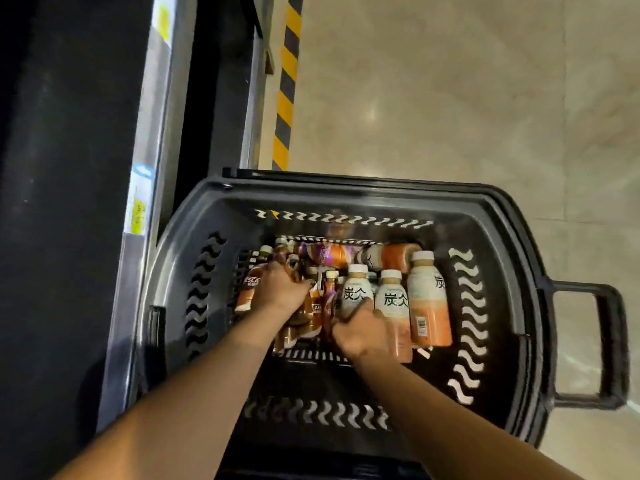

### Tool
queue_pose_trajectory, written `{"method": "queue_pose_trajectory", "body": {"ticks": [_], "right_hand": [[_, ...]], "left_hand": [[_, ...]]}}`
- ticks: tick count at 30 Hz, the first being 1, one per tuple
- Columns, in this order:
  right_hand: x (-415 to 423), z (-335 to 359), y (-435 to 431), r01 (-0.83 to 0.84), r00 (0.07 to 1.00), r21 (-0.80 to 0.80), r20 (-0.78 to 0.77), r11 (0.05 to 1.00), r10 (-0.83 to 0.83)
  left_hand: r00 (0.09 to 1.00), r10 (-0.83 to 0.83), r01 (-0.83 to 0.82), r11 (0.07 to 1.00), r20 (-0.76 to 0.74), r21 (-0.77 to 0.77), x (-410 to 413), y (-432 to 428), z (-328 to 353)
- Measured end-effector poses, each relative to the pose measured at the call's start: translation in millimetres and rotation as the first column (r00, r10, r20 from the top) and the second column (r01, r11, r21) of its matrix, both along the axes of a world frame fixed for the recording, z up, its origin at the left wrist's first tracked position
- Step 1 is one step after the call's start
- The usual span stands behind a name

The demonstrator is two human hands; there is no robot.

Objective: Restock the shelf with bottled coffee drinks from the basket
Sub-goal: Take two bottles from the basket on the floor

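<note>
Coffee bottles (427, 299) crowd the black basket (194, 216); your right hand (360, 332) grips a white-capped bottle (356, 291); your left hand (277, 289) digs among brown Nescafé bottles (247, 292), its grip hidden.

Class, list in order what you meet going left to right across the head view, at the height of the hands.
Shelf edge → left hand → right hand → rightmost white-capped bottle → basket handle.

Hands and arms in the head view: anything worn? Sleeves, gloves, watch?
No sleeves in view: the left forearm and right forearm are bare to the frame edge. The left hand and right hand are ungloved. No watch, bracelet or ring shows, though the fingers are partly hidden and blurred.
</note>
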State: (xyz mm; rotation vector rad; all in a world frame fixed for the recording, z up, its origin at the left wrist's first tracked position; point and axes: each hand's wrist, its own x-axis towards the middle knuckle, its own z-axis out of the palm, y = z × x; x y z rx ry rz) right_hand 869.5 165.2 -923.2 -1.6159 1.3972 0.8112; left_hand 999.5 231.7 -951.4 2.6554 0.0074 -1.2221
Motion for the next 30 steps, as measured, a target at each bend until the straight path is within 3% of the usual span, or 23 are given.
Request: {"method": "queue_pose_trajectory", "body": {"ticks": [4,9,13,16,19,22,24,30], "right_hand": [[11.0,-34.7,9.7,-0.104,0.994,-0.111,-0.047,0.988,0.099],[35.2,-69.2,5.7,0.016,1.000,-0.163,-0.016,0.987,-0.019],[73.0,-102.1,-0.6,0.088,0.981,-0.263,-0.143,0.961,-0.129],[74.3,-110.7,-5.5,0.080,0.981,-0.238,-0.155,0.968,-0.119],[63.3,-104.5,-16.1,0.124,0.983,-0.178,-0.110,0.976,-0.145],[49.0,-80.1,-30.6,0.273,0.962,-0.054,-0.010,0.960,-0.274],[34.8,-49.9,-35.6,0.315,0.948,-0.013,0.044,0.949,-0.314],[9.7,106.9,-44.6,0.467,0.842,0.142,0.229,0.873,-0.488]], "left_hand": [[0.995,-0.088,0.077,0.973,0.039,0.219,4.8,-10.4,-40.6],[0.980,-0.197,0.178,0.912,0.015,0.370,11.1,-20.1,-78.9],[0.998,-0.028,0.045,0.936,-0.054,0.348,27.3,-26.4,-106.3],[0.995,0.053,-0.023,0.943,-0.083,0.331,31.6,-30.3,-109.0],[0.991,0.104,-0.081,0.964,-0.079,0.255,30.9,-27.5,-97.7],[0.941,0.302,-0.293,0.953,-0.153,0.074,28.0,-16.5,-61.7],[0.915,0.348,-0.361,0.932,-0.203,-0.027,20.8,-9.7,-20.6],[0.764,0.471,-0.622,0.720,-0.440,-0.308,-26.2,-2.0,142.9]]}}
